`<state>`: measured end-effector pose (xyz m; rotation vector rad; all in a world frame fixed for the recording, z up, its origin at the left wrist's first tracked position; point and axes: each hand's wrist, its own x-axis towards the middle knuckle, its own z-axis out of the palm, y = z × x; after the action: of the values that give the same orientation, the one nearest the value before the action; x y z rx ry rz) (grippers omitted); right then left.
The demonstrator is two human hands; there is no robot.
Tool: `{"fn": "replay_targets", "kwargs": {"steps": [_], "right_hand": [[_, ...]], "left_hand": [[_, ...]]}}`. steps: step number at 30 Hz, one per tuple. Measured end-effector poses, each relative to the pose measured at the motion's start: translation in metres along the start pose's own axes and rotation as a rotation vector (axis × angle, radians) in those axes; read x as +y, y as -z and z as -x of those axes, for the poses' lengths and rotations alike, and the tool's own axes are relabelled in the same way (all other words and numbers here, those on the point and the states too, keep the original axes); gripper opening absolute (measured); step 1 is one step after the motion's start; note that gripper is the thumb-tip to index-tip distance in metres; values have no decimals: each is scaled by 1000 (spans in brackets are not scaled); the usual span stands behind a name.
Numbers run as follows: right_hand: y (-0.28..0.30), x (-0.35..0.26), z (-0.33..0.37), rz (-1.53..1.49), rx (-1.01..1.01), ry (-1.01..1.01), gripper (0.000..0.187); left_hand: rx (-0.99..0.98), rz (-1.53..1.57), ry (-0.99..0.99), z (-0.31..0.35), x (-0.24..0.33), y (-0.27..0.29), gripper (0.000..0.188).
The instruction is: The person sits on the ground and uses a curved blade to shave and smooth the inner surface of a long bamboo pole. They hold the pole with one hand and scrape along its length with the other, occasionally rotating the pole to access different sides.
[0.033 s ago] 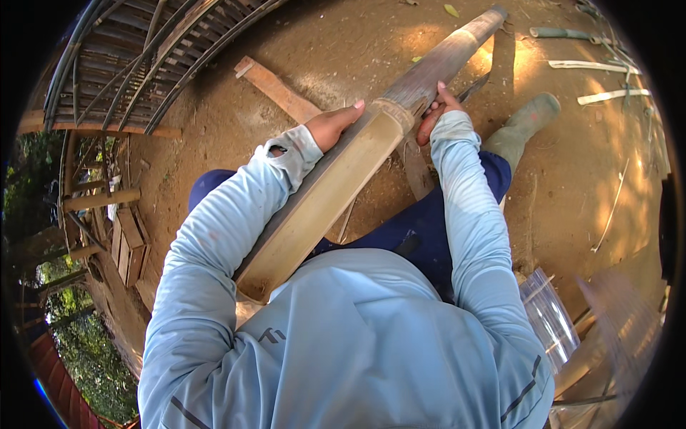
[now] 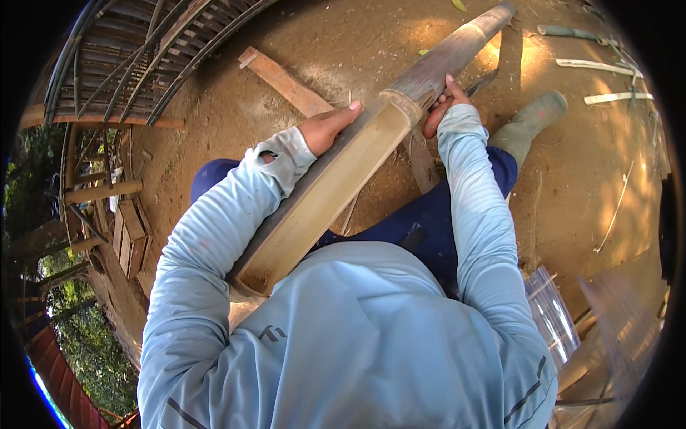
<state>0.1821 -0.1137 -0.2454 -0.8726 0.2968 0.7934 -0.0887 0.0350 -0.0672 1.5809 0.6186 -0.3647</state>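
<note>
A thick bamboo pole [image 2: 325, 196] lies slantwise across my lap, from my left elbow up to the far right. Its near section is split open and shows a pale, hollow inside; past the node the pole is whole and grey-brown. My left hand [image 2: 323, 131] grips the left side of the split section, thumb on top, the other fingers hidden underneath. Beside the node, on the pole's right side, my right hand [image 2: 451, 101] is closed on the reddish handle of a knife [image 2: 434, 123]. The dark blade points away to the upper right, and a fingertip reaches up against the bamboo.
A flat wooden board [image 2: 286, 82] lies on the dirt ground beyond my left hand. A slatted bamboo structure [image 2: 136, 57] stands at the upper left, a wooden crate [image 2: 131, 236] below it. Pale sticks [image 2: 599, 66] lie far right; clear plastic sheeting [image 2: 552, 311] is at lower right.
The near end of the bamboo pole has shifted slightly left. My left hand has moved a little with it, and both hands keep their hold. The whole view has shifted slightly.
</note>
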Motion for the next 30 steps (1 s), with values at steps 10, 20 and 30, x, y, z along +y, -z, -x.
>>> {"fn": "replay_targets", "kwargs": {"steps": [10, 20, 30], "right_hand": [[-7, 15, 3, -49, 290, -132, 35], [4, 60, 79, -7, -199, -32, 36], [0, 36, 76, -7, -251, -16, 47]], "left_hand": [[143, -969, -155, 231, -14, -29, 132], [323, -733, 296, 340, -68, -44, 116], [38, -6, 182, 312, -89, 3, 121]]}}
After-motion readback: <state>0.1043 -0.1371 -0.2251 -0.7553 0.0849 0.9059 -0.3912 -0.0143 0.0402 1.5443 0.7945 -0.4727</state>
